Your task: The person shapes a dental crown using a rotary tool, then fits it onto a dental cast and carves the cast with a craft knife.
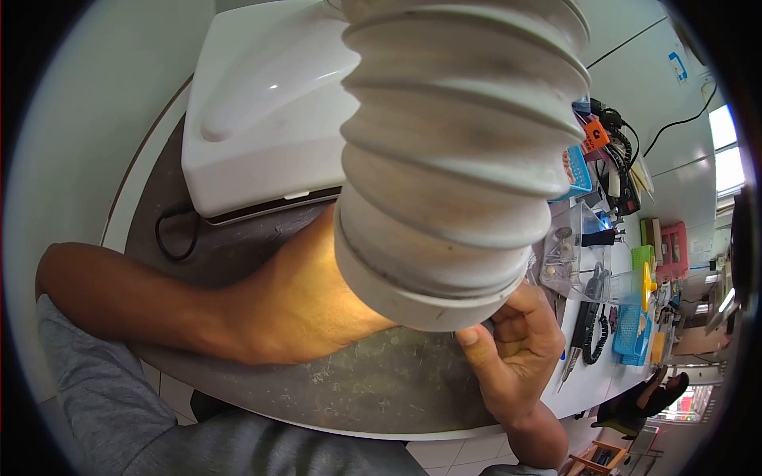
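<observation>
A wide ribbed flexible hose (452, 151), off-white with a round collar, hangs across the middle and covers much of the work spot. Brightly lit, my left wrist (325, 301) runs in behind the hose from the left. The left hand's fingers are hidden there. Beside the collar's lower right edge is my right hand (520, 349), palm partly toward me. Its fingers are curled and the thumb points up toward the rim. The index fingertip goes out of sight behind the collar, so whatever it may hold cannot be made out.
The bench has a dark scratched mat (381, 389). A white machine housing (270, 119) stands at back left with a black cable (178, 250). On the right are a clear plastic box (575, 246), a corded handpiece (583, 333) and blue baskets (633, 333). A person (647, 401) sits farther off.
</observation>
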Demonstrator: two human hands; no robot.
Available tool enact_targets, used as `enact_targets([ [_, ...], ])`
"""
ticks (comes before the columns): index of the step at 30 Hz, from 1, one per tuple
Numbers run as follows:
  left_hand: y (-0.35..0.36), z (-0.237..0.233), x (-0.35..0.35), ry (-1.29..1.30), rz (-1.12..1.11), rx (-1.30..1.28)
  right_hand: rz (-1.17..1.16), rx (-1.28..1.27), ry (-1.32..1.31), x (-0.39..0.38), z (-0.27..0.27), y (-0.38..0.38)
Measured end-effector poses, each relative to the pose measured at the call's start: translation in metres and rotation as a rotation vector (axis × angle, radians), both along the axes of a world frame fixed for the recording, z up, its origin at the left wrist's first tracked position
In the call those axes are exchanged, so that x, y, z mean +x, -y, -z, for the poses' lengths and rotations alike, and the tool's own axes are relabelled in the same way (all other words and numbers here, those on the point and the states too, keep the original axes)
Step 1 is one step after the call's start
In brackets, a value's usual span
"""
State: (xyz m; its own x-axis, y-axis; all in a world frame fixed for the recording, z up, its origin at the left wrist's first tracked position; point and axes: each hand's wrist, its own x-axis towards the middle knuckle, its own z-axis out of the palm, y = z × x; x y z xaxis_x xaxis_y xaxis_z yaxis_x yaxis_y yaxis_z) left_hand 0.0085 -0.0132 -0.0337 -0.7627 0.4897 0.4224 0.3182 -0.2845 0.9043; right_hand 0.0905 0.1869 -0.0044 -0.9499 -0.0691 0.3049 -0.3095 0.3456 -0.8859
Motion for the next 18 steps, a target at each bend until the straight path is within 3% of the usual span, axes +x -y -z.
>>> enact_targets([
  [16,-0.001,0.017,0.000,0.022,-0.004,0.116,-0.002,-0.069,0.085,0.003,-0.004,0.003],
  [18,0.002,-0.011,0.007,0.062,-0.029,0.007,0.002,-0.080,0.087,0.003,-0.005,0.004],
])
